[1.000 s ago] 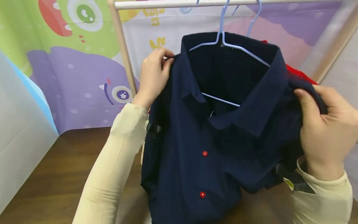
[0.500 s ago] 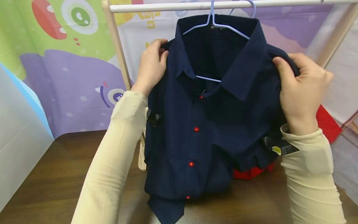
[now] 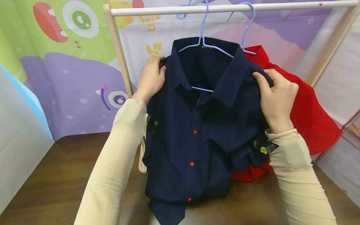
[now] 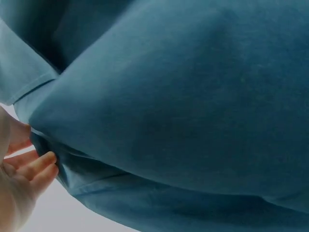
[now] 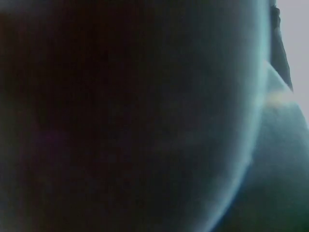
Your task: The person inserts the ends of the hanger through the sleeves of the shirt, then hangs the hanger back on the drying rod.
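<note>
A navy shirt [image 3: 180,134] with red buttons hangs on a pale blue hanger [image 3: 202,40], whose hook is at the white rail. My left hand [image 3: 151,78] pinches the shirt's shoulder on the left side. In the left wrist view the fingers [image 4: 43,169] of that hand meet the edge of the cloth [image 4: 169,106]. On the other side, my right hand [image 3: 278,97] grips the opposite shoulder between thumb and fingers. Dark cloth [image 5: 120,116] fills most of the right wrist view and hides that hand.
Behind the navy shirt, a red garment [image 3: 312,115] hangs on another pale blue hanger [image 3: 247,28]. The wooden rack has a white rail [image 3: 157,11] and a slanted left post [image 3: 121,53]. Beneath is a brown wooden table [image 3: 70,175]. A cartoon-print curtain [image 3: 81,78] stands behind.
The right hand has moved left with its shoulder of the shirt, uncovering more of the red garment. The hanger has shifted left in view, and both hands keep their hold.
</note>
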A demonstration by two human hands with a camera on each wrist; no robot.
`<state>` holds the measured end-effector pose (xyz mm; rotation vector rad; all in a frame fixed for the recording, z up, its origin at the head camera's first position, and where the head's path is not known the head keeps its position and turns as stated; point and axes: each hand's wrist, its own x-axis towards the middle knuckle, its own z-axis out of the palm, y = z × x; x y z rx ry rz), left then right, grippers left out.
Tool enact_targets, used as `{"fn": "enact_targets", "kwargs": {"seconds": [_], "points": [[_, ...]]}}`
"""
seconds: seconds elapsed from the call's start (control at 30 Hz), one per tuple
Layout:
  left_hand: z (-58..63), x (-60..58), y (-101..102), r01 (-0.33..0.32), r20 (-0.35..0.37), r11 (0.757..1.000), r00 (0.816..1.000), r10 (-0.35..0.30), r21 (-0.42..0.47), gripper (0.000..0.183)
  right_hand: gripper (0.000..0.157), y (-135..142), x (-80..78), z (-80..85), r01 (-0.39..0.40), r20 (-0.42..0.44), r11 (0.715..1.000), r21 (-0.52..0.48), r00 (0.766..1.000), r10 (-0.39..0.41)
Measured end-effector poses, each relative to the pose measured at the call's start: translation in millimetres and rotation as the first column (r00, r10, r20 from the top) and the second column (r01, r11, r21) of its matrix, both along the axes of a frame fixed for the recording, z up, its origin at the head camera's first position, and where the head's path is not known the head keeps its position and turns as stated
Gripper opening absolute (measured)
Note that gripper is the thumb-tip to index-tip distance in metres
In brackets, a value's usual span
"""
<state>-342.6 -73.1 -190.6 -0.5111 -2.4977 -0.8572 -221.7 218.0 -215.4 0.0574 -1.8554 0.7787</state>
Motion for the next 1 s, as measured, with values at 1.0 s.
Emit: {"fn": "enact_targets", "kwargs": {"seconds": [1.0], "points": [[-33.1,19.6,-11,0.026,-0.021,0.999,0.999,-0.025,0.031,0.051,0.072,20,-10.8,-54.7,-0.009,0.129,0.937,0.349,0.991,-0.038]]}}
